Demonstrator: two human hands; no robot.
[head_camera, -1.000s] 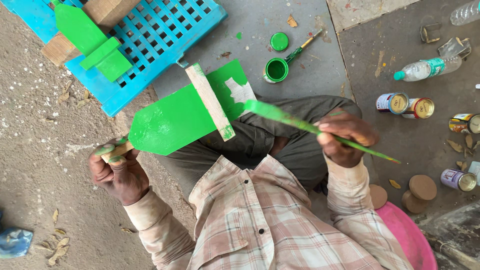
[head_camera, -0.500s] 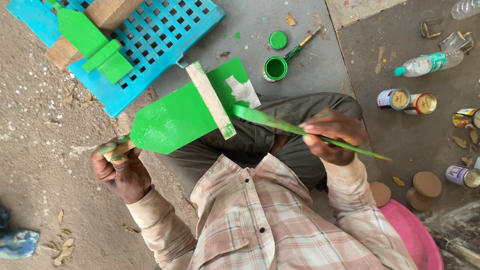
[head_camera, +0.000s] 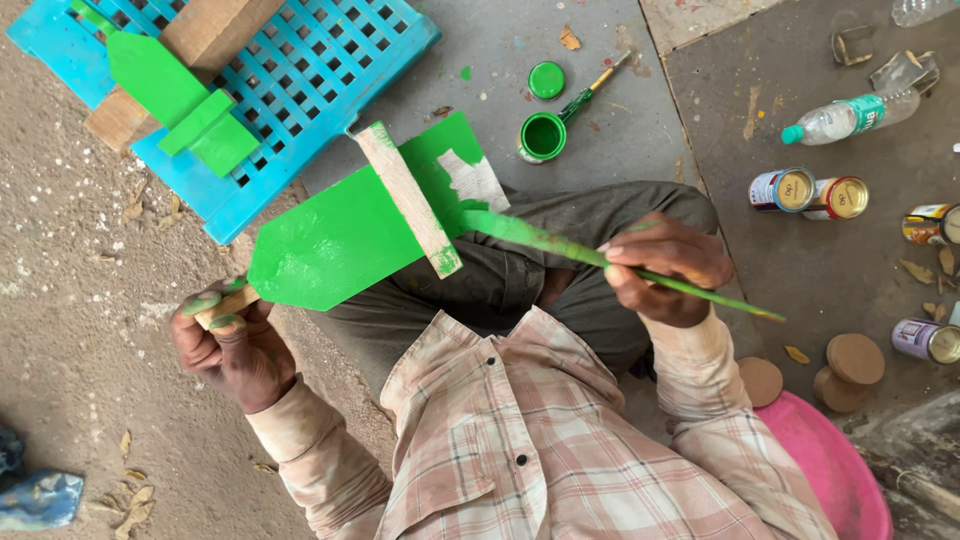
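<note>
Since half a second ago the paintbrush (head_camera: 600, 262) has slid a little further along the green wooden bat (head_camera: 350, 235), its bristle end now pressed against the board just beside the last bare white patch (head_camera: 475, 182); the bat itself has barely shifted.

Nearest, a checked shirt sleeve leads to the left hand (head_camera: 228, 340), closed tight round the bat's unpainted handle, fingertips smeared green. The right hand (head_camera: 665, 268) is clamped on the long green brush stick, which crosses the lap at a slant. The bat lies tilted over the dark trousers, with a bare wooden slat (head_camera: 408, 200) fixed across it.

Just beyond the bat, on the grey floor, stands an open round tin of green paint (head_camera: 543, 136), its green lid (head_camera: 546, 80) lying apart behind it and a small brush (head_camera: 590, 92) resting at its rim. To the right sit short cylindrical cans (head_camera: 808, 192) lying on their sides with gold ends, more cans (head_camera: 930, 340) near the edge, and a clear plastic bottle with a green cap (head_camera: 850, 115). Round wooden discs (head_camera: 850, 362) lie beside a pink basin (head_camera: 830, 470).

Farther left, a blue plastic crate (head_camera: 300, 90) carries another green-painted bat (head_camera: 170, 95) laid over a wooden block (head_camera: 215, 30).
</note>
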